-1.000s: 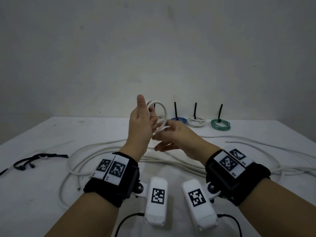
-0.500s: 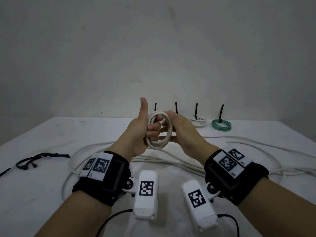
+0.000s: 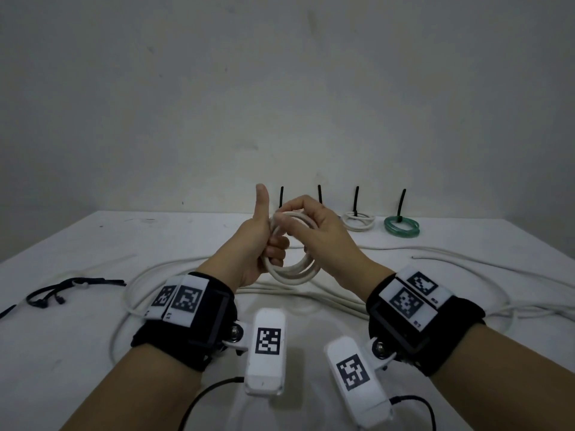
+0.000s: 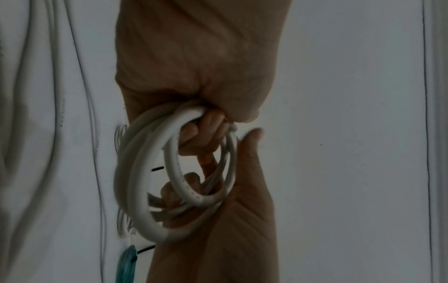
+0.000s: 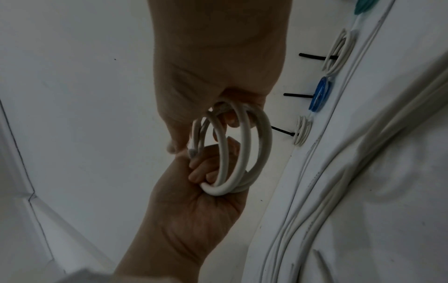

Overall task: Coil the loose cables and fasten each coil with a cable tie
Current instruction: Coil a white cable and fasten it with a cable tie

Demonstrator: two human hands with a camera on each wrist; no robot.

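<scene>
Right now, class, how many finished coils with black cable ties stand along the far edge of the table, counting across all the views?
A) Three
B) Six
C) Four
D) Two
C: the right wrist view shows a white coil, a blue coil, another white coil and a green coil in a row; in the head view the hands hide the first two.

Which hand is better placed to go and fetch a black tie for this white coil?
Probably the right hand: it only pinches the white coil at the top, while the left hand grips it. The loose black ties lie left, though.
</scene>
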